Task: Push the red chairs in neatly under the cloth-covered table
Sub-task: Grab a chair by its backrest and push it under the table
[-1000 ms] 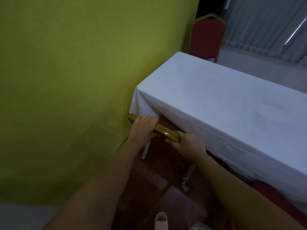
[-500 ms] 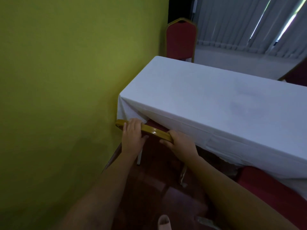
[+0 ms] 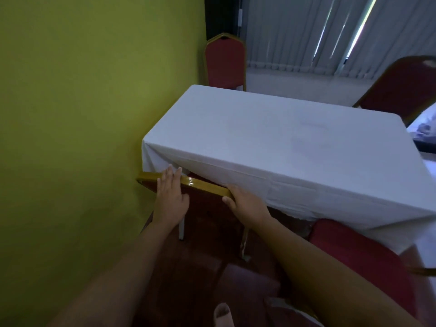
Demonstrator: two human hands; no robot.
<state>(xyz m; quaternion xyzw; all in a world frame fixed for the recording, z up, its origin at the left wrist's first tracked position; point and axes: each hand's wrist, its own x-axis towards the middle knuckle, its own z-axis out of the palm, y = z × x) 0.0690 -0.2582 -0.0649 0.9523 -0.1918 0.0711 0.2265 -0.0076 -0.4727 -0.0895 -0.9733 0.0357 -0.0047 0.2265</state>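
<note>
A red chair with a gold top rail [image 3: 203, 185] stands at the near left corner of the table, its back close against the hanging white cloth [image 3: 283, 142]. My left hand [image 3: 169, 197] lies flat over the rail with straight fingers whose tips reach the cloth. At the rail's right end my right hand [image 3: 245, 204] grips it, thumb underneath. The seat is hidden under the cloth. A second red chair [image 3: 354, 251] sits at the near right with its seat partly under the cloth.
A green wall [image 3: 82, 138] runs close along the left of the chair. One more red chair [image 3: 225, 62] stands at the table's far end and another [image 3: 401, 88] at the far right. Vertical blinds [image 3: 318, 31] cover the window behind. My foot [image 3: 223, 315] shows below.
My left hand's fingers have straightened and now lie flat over the rail instead of curling on it. The view has swung right, showing more of the table and the right-hand chairs.
</note>
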